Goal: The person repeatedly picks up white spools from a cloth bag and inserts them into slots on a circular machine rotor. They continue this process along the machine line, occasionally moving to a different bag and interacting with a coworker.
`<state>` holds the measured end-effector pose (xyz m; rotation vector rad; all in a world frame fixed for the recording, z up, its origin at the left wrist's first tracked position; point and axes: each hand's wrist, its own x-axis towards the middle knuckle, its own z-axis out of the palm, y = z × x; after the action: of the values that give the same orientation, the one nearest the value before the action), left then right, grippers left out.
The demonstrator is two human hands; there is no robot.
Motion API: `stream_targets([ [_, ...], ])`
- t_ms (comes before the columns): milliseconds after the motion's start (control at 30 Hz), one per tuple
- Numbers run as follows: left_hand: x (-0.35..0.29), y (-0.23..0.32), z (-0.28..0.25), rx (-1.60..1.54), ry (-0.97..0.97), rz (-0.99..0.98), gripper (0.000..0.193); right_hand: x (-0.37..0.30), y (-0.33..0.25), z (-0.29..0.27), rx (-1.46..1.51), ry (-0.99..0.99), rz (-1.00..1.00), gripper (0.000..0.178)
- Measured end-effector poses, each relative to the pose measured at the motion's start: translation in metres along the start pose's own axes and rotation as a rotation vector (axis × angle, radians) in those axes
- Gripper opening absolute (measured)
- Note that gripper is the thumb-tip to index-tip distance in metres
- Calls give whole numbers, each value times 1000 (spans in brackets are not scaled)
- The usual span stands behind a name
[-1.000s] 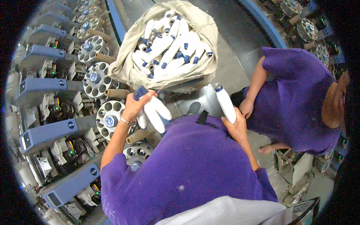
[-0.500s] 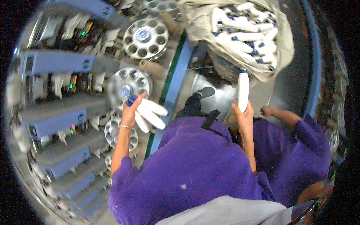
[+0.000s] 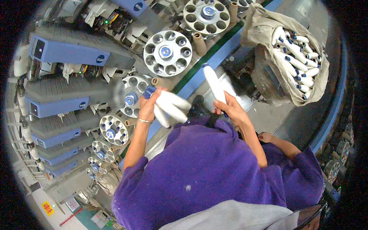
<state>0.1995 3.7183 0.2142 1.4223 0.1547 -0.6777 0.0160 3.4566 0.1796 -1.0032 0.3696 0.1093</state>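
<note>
Bunched in my left hand (image 3: 147, 109) are several white yarn bobbins (image 3: 173, 104), gripped by their blue tube ends, with the wound bodies fanning out to the right. My right hand (image 3: 234, 111) is closed around the lower end of a single yarn bobbin (image 3: 214, 81), its blue tip pointing up and left. Just beyond my left hand stands a round metal magazine (image 3: 131, 100) with pockets round a blue hub, partly hidden by the hand. A second round magazine (image 3: 166, 52) farther up has dark tube ends in some of its pockets.
An open cloth sack (image 3: 260, 73) full of white bobbins (image 3: 297, 66) stands at the right. Blue-grey winding machine units (image 3: 69, 51) line the left, beside a blue rail (image 3: 199, 78). Close on my right is another person in a purple sleeve (image 3: 303, 168). Brown cones (image 3: 199, 43) stand by the magazines.
The view has turned, so the sack sits farther right and the magazines nearer the middle. My right hand and its bobbin have swung left, away from the sack. Both hands keep their bobbins.
</note>
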Motion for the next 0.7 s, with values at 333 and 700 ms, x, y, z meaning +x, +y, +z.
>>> stream_targets([
  [333,44,23,-13,-38,-145,43,24,203,20,50,670,111,468,37],
  [700,72,39,-10,25,-337,64,34,110,-7,88,-466,-127,-62,41],
])
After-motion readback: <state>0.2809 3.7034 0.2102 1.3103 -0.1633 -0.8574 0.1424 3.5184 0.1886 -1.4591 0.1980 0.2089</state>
